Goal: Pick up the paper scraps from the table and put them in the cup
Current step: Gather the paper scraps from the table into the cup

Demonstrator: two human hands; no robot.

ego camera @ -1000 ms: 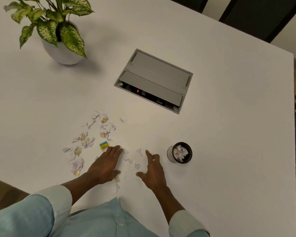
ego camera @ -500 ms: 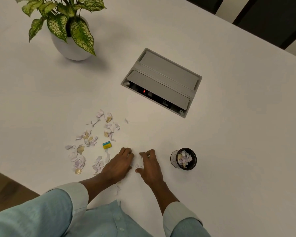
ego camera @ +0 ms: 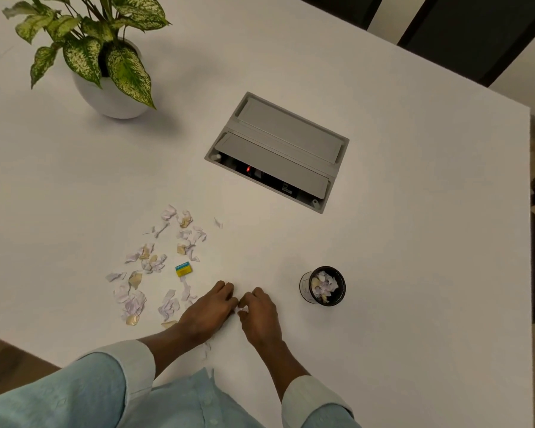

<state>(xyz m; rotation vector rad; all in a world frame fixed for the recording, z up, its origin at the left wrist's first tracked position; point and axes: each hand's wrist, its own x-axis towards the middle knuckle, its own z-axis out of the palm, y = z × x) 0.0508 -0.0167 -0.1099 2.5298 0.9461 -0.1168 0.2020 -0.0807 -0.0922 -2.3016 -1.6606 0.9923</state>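
- The left grip (ego camera: 207, 313) rests low on the white table (ego camera: 399, 242), its fingers curled down to the surface. Whether it has hold of anything cannot be told.
- The right grip (ego camera: 261, 318) sits just beside it, fingertips nearly meeting those of the left. Its thumb and fingers are closed in a pinch on a small white scrap (ego camera: 242, 309).
- The loose paper scraps (ego camera: 155, 264), white, lilac and tan, lie scattered on the table to the left of both hands and beyond them. A few lie at the left wrist.
- A small yellow-and-blue piece (ego camera: 183, 269) lies among them.
- The black cup (ego camera: 305, 287) stands upright to the right of the right grip, apart from it, with scraps already inside.
- Farther back, a grey socket box (ego camera: 278, 140) is set into the table.
- A leafy plant in a white pot (ego camera: 112, 100) stands at the far left.
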